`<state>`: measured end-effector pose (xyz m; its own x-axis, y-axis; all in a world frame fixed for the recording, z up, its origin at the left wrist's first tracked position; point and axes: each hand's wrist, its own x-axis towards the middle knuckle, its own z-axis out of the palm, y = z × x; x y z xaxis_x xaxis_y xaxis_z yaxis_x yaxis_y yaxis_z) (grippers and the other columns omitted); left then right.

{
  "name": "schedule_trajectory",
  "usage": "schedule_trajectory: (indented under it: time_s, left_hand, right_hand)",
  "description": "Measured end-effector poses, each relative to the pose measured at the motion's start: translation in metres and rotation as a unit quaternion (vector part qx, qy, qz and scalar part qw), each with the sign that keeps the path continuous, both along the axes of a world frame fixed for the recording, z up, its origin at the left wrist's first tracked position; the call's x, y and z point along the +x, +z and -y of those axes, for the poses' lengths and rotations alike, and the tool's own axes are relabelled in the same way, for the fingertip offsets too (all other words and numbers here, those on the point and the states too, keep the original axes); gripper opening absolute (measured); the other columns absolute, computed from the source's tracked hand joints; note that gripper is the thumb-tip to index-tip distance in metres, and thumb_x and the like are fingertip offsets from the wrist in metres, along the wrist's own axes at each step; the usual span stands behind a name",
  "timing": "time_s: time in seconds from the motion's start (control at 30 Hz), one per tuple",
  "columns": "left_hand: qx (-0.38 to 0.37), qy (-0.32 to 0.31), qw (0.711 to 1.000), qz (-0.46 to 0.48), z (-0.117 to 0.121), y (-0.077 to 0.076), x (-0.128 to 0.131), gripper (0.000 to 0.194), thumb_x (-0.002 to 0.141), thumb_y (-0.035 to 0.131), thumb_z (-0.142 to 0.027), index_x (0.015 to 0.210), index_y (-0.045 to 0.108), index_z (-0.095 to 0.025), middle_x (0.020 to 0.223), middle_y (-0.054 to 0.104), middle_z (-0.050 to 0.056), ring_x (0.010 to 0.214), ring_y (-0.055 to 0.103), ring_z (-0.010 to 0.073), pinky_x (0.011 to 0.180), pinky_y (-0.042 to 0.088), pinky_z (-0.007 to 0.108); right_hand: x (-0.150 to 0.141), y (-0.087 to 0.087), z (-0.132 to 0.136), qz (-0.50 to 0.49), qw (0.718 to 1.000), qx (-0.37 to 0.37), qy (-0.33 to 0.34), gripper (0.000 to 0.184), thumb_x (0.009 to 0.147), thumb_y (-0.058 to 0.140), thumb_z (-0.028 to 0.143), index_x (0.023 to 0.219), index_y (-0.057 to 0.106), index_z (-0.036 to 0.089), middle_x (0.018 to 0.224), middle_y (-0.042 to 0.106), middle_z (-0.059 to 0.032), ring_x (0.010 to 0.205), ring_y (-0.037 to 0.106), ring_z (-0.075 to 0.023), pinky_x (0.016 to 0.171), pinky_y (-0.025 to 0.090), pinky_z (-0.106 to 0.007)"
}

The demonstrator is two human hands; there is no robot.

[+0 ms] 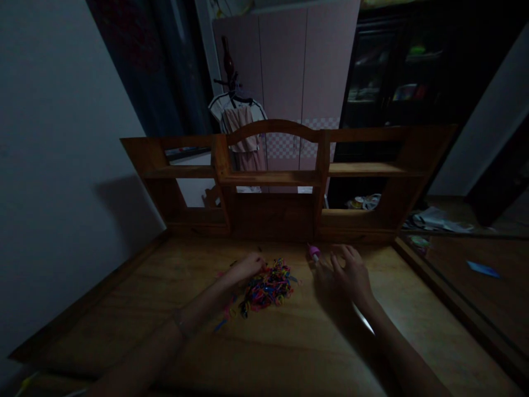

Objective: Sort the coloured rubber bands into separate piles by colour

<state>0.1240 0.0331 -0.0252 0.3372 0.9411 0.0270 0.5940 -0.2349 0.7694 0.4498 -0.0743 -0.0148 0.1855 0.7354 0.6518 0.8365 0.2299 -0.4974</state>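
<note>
A heap of small multicoloured elastic bands (268,289) lies on the wooden desktop, with loose ones scattered along its left and lower edges. My left hand (250,266) reaches in at the heap's upper left edge, its fingers pinched together; whatever they hold is too small and dark to name. Right of the heap, my right hand (352,275) hovers over the desk with its fingers curved and apart, and nothing shows between them. Just left of those fingers lies a small pink object with a white end (314,252); its kind is unclear.
A wooden shelf unit (270,177) with several compartments runs along the desk's back edge. The wall (61,165) borders the left side. A raised wooden rim (446,303) edges the right side, with a blue flat item (482,269) beyond it. The room is dim.
</note>
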Motion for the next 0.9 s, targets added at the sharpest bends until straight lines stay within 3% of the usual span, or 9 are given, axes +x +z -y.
schedule_trajectory:
  time_s: [0.17,0.27,0.37,0.47,0.63,0.8,0.9]
  left_hand:
    - [0.065,0.037,0.994,-0.077,-0.042,0.020,0.013,0.025,0.094,0.055,-0.037,0.097,0.064,-0.013,0.101,0.065,0.007,0.093,0.061,0.0192,0.086,0.049,0.040]
    - [0.078,0.028,0.992,-0.098,-0.052,0.024,0.017,0.025,0.093,0.056,-0.037,0.102,0.062,-0.013,0.106,0.064,0.007,0.097,0.061,0.0199,0.088,0.049,0.042]
    - [0.076,-0.019,0.991,-0.106,-0.035,0.015,0.031,0.024,0.095,0.052,-0.035,0.092,0.063,-0.013,0.092,0.065,0.005,0.084,0.062,0.0169,0.081,0.050,0.036]
    - [0.080,-0.086,0.988,-0.103,0.005,0.006,0.047,0.030,0.097,0.043,-0.032,0.080,0.063,-0.017,0.078,0.065,0.003,0.075,0.061,0.0161,0.072,0.047,0.028]
    - [0.138,-0.128,0.977,-0.101,0.061,0.013,0.057,0.028,0.097,0.036,-0.032,0.089,0.062,-0.022,0.095,0.066,0.007,0.090,0.060,0.0209,0.082,0.043,0.030]
    - [0.187,-0.082,0.971,-0.123,0.051,0.029,0.044,0.021,0.092,0.044,-0.032,0.081,0.057,-0.020,0.091,0.060,0.009,0.091,0.055,0.0240,0.087,0.040,0.035]
    - [0.193,-0.056,0.970,-0.134,0.050,0.034,0.030,0.025,0.092,0.043,-0.032,0.073,0.055,-0.020,0.084,0.059,0.008,0.085,0.055,0.0234,0.083,0.041,0.035]
  right_hand:
    - [0.001,-0.001,-0.001,-0.007,1.000,0.007,-0.003,0.021,0.091,0.050,0.029,0.106,0.061,0.021,0.104,0.062,-0.0104,0.097,0.058,-0.0262,0.087,0.047,-0.041]
    - [0.000,0.000,0.000,-0.010,1.000,0.015,0.002,0.021,0.091,0.049,0.029,0.107,0.061,0.021,0.104,0.062,-0.0108,0.097,0.058,-0.0268,0.087,0.048,-0.042]
    - [-0.005,0.004,0.002,-0.017,1.000,0.018,0.010,0.020,0.090,0.049,0.029,0.106,0.060,0.021,0.103,0.062,-0.0102,0.095,0.058,-0.0265,0.085,0.048,-0.041]
    - [-0.011,0.010,0.006,-0.015,1.000,0.018,0.021,0.018,0.090,0.050,0.030,0.102,0.060,0.022,0.102,0.061,-0.0102,0.094,0.058,-0.0262,0.084,0.049,-0.041]
    - [-0.013,0.010,0.007,-0.021,0.999,0.010,0.024,0.020,0.090,0.050,0.029,0.105,0.061,0.021,0.102,0.062,-0.0104,0.096,0.058,-0.0265,0.086,0.048,-0.041]
    - [-0.010,0.001,0.001,-0.030,0.999,0.011,0.027,0.017,0.091,0.052,0.033,0.097,0.062,0.021,0.096,0.064,-0.0090,0.087,0.060,-0.0241,0.077,0.049,-0.036]
    - [-0.012,0.013,0.004,-0.023,0.999,0.021,0.036,0.021,0.093,0.052,0.035,0.079,0.058,0.021,0.078,0.062,-0.0047,0.069,0.058,-0.0190,0.065,0.046,-0.030]
